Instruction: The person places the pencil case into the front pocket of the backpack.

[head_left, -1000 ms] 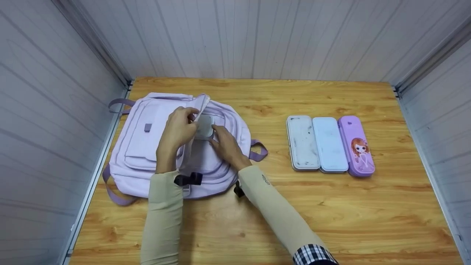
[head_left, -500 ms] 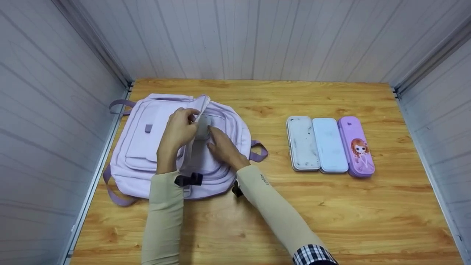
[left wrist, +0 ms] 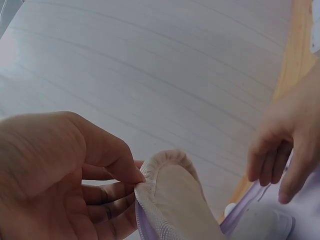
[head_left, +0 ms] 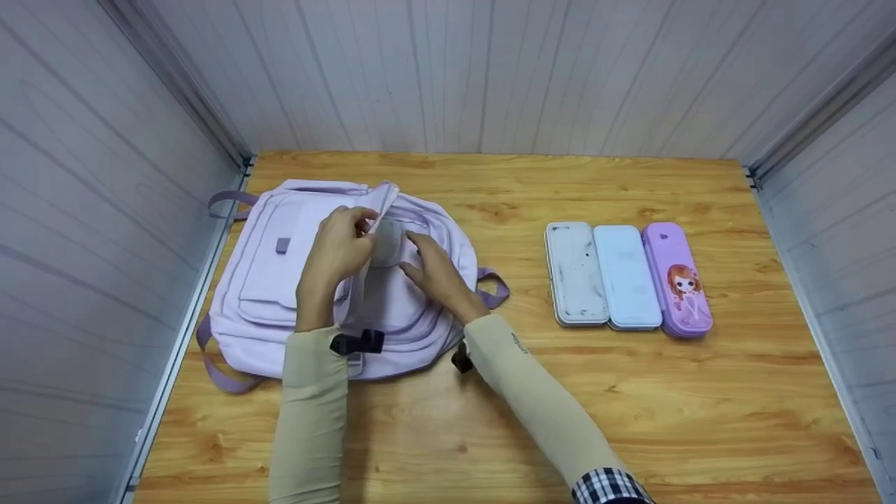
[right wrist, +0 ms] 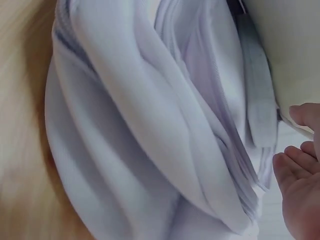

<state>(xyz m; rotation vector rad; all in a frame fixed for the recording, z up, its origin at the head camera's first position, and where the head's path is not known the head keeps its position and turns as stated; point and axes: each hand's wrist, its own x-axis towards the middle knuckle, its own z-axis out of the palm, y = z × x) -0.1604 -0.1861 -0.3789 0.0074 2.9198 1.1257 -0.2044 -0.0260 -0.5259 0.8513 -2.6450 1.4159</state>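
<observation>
A lavender backpack (head_left: 269, 269) lies on the wooden table with a front pocket unzipped. My left hand (head_left: 336, 245) pinches the zippered edge of the pocket flap (left wrist: 172, 187) between thumb and fingers and holds it raised. Inside the pocket, partly hidden by the flap, rests a pale grey-white case (head_left: 388, 245) with rounded corners. My right hand (head_left: 437, 276) is just right of the case, over the pocket, thumb and fingers spread apart and holding nothing. In the right wrist view, the right hand (right wrist: 302, 200) shows its fingers near the raised flap.
To the right, a scuffed white pencil tin (head_left: 578, 273), a light blue pencil tin (head_left: 628, 276) and a purple pencil case (head_left: 677, 280) with a cartoon girl lie side by side. Pale panel walls (head_left: 451, 77) enclose the table. A purple strap loop (head_left: 495, 287) juts from the backpack.
The grey-white case has slid slightly left, further under the flap. My right hand has let go of it and drawn back to the right. The left hand keeps its hold.
</observation>
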